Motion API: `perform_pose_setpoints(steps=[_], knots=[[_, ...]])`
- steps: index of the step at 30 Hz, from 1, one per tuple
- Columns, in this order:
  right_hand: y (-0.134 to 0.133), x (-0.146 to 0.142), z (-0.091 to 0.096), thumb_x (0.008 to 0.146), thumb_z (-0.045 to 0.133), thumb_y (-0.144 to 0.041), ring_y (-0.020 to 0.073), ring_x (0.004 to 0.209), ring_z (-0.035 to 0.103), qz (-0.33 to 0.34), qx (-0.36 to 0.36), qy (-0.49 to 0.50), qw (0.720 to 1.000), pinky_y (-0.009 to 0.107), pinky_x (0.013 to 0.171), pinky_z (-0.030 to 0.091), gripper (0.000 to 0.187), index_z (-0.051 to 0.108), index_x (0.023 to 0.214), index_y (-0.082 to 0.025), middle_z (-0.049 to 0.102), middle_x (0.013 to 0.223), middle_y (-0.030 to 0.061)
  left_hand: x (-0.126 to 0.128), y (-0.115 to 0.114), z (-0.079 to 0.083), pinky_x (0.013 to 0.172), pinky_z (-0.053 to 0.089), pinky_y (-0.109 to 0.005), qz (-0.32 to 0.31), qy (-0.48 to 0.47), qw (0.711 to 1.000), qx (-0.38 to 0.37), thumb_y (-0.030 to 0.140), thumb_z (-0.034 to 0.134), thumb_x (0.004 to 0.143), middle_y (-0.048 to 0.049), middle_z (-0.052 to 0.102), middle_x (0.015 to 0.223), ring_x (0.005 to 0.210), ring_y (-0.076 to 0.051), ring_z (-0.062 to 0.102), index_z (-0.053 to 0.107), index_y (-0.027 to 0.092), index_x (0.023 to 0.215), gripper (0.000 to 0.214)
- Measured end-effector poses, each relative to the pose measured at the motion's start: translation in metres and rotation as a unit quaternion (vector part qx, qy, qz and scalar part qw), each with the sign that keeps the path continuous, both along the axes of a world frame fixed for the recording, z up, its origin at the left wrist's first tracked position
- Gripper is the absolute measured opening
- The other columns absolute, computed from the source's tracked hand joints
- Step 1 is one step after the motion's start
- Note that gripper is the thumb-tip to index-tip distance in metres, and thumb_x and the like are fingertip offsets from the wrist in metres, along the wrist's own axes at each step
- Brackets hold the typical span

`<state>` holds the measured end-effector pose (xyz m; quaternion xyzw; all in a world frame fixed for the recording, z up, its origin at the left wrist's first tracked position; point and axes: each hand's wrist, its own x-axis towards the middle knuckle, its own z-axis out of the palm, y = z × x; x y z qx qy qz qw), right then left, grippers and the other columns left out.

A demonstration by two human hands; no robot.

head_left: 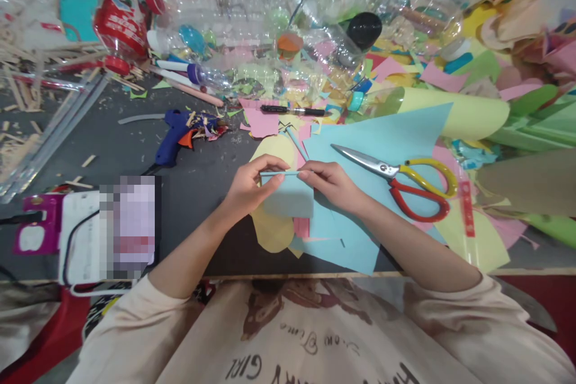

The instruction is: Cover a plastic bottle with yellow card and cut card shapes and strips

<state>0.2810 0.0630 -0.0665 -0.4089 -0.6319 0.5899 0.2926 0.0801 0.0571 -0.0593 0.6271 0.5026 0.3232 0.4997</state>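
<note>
Between my two hands is a small rectangle of light blue paper (290, 198), its far edge rolled into a thin tube. My left hand (254, 183) pinches the left end of that rolled edge, thumb in front and fingers behind. At the right end, my right hand (327, 181) grips the same roll between thumb and fingers. Below lie a yellow paper shape (272, 237) and a large blue sheet (355, 246). Scissors (387, 171) with one yellow and one red handle rest on the sheet, right of my right hand. A thin blue paper roll (297, 143) lies just beyond my fingers.
A blue glue gun (173, 138) lies to the left, with a black pen (292, 110) farther back. Clear plastic bottles (252, 72) and paper scraps crowd the far side. Wooden sticks (22, 84) and clear rods (54, 138) are at far left, a yellow paper roll (472, 114) at right.
</note>
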Motion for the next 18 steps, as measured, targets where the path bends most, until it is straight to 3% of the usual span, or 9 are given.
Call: perform_pose_setpoints(steps=[6, 12, 18], knots=[[-0.0021, -0.0002, 0.0006, 0.087, 0.049, -0.075, 0.0103, 0.056, 0.036, 0.0, -0.006, 0.004, 1.0, 0.027, 0.057, 0.034, 0.058, 0.052, 0.068, -0.02, 0.043, 0.061, -0.0043, 0.0001, 0.0003, 0.0019, 0.048, 0.036, -0.021, -0.051, 0.016, 0.998, -0.038, 0.047, 0.056, 0.089, -0.0045, 0.075, 0.096, 0.077, -0.015, 0.066, 0.071, 0.02, 0.096, 0.031], [-0.0021, 0.001, 0.0012, 0.087, 0.056, -0.069, 0.0112, 0.06, 0.04, -0.009, -0.019, 0.008, 1.0, 0.027, 0.058, 0.035, 0.052, 0.059, 0.074, -0.019, 0.051, 0.067, -0.0017, 0.0003, 0.001, -0.0006, 0.069, 0.051, -0.022, -0.051, 0.0, 0.999, -0.018, 0.044, 0.06, 0.089, -0.0045, 0.076, 0.097, 0.089, -0.018, 0.071, 0.071, 0.021, 0.091, 0.025], [-0.0032, 0.0015, -0.0022, 0.088, 0.058, -0.062, 0.0129, 0.064, 0.045, -0.011, -0.023, -0.016, 1.0, 0.026, 0.059, 0.037, 0.045, 0.062, 0.08, -0.018, 0.055, 0.071, 0.0006, 0.0002, 0.0, -0.0035, 0.075, 0.054, -0.023, -0.049, -0.008, 0.999, 0.011, 0.044, 0.061, 0.09, -0.0048, 0.077, 0.095, 0.091, -0.018, 0.073, 0.071, 0.021, 0.09, 0.025]])
